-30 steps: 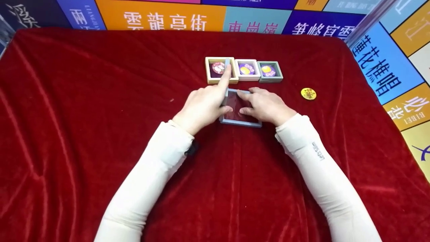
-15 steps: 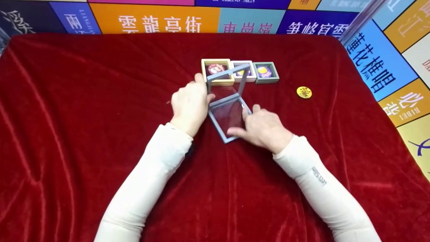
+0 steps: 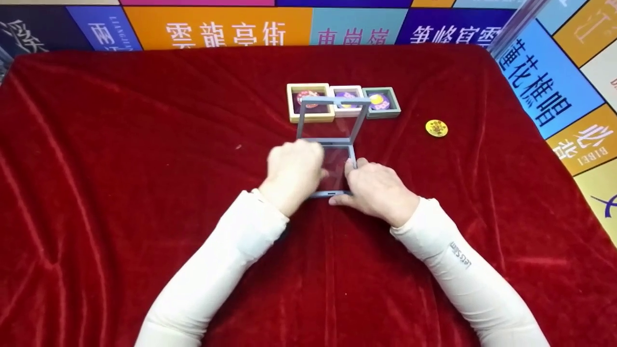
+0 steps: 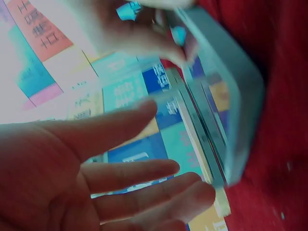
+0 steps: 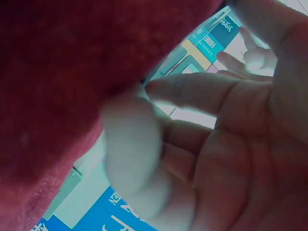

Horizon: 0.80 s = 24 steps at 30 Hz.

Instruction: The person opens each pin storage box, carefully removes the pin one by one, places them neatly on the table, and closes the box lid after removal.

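Note:
A blue-grey hinged display frame (image 3: 331,141) with clear film panes stands opened on the red cloth. Its lower half lies flat towards me, and its upper half rises at the back, overlapping the small boxes behind in the head view. My right hand (image 3: 381,188) grips the lower half at its near right corner, thumb along the front edge and fingers at the side. My left hand (image 3: 295,168) is over the left side of the lower half. In the left wrist view its fingers (image 4: 139,173) are loosely extended, apart from the upright frame half (image 4: 245,96).
Behind the frame stand a cream box (image 3: 291,108), a white box (image 3: 356,89) and a green box (image 3: 396,103) in a row, each holding a round token. A yellow round token (image 3: 436,128) lies to the right. Printed panels (image 3: 217,29) edge the red cloth (image 3: 144,193).
The opened frame has turned clockwise, its hinge going from the left side to the back. My left hand has let go and come nearer to me; my right hand has moved to the near right corner.

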Each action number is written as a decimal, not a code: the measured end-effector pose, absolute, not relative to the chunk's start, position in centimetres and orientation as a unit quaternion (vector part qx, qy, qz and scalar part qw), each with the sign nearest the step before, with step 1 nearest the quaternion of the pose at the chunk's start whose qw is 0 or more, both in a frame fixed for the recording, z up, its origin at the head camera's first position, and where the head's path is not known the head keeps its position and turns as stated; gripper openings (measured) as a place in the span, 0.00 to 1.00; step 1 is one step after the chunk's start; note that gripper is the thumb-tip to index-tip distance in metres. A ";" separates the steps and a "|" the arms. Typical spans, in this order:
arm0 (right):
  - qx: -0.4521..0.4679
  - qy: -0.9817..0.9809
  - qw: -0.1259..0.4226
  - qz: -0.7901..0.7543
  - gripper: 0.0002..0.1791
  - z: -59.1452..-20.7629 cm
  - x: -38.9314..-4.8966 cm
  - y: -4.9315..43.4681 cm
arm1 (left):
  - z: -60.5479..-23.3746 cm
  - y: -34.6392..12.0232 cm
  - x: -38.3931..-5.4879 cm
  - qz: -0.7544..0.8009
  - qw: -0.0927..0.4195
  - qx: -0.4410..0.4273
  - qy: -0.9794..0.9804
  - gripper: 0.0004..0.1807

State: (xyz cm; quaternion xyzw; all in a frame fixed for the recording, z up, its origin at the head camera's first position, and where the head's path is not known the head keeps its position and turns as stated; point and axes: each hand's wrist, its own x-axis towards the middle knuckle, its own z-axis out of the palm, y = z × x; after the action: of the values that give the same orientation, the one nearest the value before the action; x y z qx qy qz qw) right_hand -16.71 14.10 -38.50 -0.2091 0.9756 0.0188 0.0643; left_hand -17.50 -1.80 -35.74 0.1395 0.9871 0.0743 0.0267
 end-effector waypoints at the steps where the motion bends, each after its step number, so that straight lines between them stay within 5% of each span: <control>1: -0.213 0.975 0.062 0.016 0.39 -38.5 -16.8 14.2 | -35.8 -1.6 -17.3 0.066 0.035 0.159 0.984 0.20; 14: -0.221 0.972 0.077 0.023 0.41 -38.2 -17.0 14.4 | -37.3 -1.1 -17.4 0.014 0.086 0.249 0.965 0.20; 19: -0.182 0.976 0.118 -0.021 0.55 -38.1 -17.5 15.0 | -37.3 -1.4 -17.9 0.046 0.111 0.228 0.966 0.25; 24: -0.183 0.973 0.137 -0.001 0.41 -38.3 -17.9 15.5 | -37.0 -2.1 -18.5 0.038 0.138 0.190 0.971 0.32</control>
State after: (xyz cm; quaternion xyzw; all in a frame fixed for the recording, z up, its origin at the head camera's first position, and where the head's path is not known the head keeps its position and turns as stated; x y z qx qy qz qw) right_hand -17.91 15.50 -38.26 -0.1831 0.9735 -0.0006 0.1370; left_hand -18.51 -2.05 -36.97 0.1905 0.9712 0.0380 0.1378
